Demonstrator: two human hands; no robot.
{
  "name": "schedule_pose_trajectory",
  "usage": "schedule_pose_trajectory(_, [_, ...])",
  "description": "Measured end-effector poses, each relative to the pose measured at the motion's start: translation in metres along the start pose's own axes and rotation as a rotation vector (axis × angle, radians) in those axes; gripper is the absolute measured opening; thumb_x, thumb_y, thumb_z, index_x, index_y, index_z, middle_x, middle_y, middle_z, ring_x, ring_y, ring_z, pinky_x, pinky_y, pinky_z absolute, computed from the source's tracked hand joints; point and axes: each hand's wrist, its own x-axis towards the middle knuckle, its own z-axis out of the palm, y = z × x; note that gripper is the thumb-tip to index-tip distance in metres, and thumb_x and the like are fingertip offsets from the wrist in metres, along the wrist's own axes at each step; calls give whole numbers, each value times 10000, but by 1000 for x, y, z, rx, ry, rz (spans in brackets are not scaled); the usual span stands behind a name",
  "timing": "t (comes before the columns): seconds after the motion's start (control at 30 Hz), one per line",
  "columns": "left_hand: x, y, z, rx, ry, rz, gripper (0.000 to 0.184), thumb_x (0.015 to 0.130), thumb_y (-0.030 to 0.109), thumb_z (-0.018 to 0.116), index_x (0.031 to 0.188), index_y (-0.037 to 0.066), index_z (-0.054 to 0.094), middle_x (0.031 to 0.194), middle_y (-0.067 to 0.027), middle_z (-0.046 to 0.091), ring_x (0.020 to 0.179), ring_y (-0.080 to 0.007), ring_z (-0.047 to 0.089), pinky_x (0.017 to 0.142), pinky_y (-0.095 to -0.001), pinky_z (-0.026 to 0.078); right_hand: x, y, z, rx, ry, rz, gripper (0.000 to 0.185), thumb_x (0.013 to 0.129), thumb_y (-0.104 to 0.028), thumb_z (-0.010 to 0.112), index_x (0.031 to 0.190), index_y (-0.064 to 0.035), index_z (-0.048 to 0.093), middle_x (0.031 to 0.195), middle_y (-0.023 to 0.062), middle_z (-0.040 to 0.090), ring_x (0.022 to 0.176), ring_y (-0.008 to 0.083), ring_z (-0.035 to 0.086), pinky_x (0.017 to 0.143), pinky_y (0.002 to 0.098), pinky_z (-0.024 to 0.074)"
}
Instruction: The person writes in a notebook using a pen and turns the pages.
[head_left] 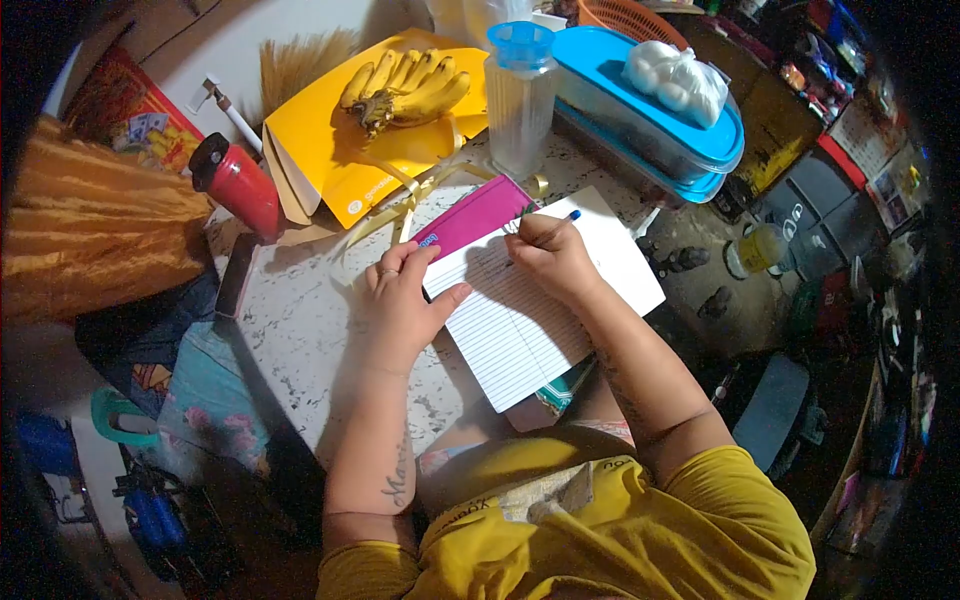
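Pen: the pen [573, 215] slants through your right hand [553, 258], blue end toward the upper right, tip hidden; your left hand [402, 300] is farther away.
Right hand: closed around the pen, over the paper's upper half.
Left hand: open, thumb at the paper's left edge, fingers by the pink cover [475, 215].
Paper: lined paper [535, 335], centre of the frame, slanting.
Lettering: small and unreadable on the pink cover and yellow folder [315, 135].
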Motion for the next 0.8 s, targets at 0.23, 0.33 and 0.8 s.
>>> schedule_pose_trajectory(0.23, [1, 1, -3, 75, -32, -4, 636, 795, 450, 842, 1349, 208, 644, 1421, -54, 569, 1262, -360, 521, 1087, -473, 438, -10, -27, 5, 89, -96, 143, 297, 971, -179, 748, 764, -47, 581, 693, -22, 574, 661, 71, 489, 589, 268, 400])
schedule_pose_trajectory(0.33, [1, 1, 0, 40, -24, -12, 632, 771, 414, 865, 1322, 182, 661, 1408, -77, 576, 1259, -365, 515, 1093, -471, 422, -1, -10, 0, 248, -13, 92, 294, 986, -216, 735, 782, -72, 579, 714, -4, 603, 631, 77, 489, 570, 267, 395])
schedule_pose_trajectory(0.8, [1, 1, -3, -2, 4, 3, 617, 755, 372, 874, 1300, 158, 682, 1389, -113, 582, 1246, -381, 519, 1104, -473, 408, -1, 22, -9, -193, -42, 7, 229, 917, -162, 816, 799, -24, 675, 748, -7, 674, 693, 66, 557, 616, 258, 452])
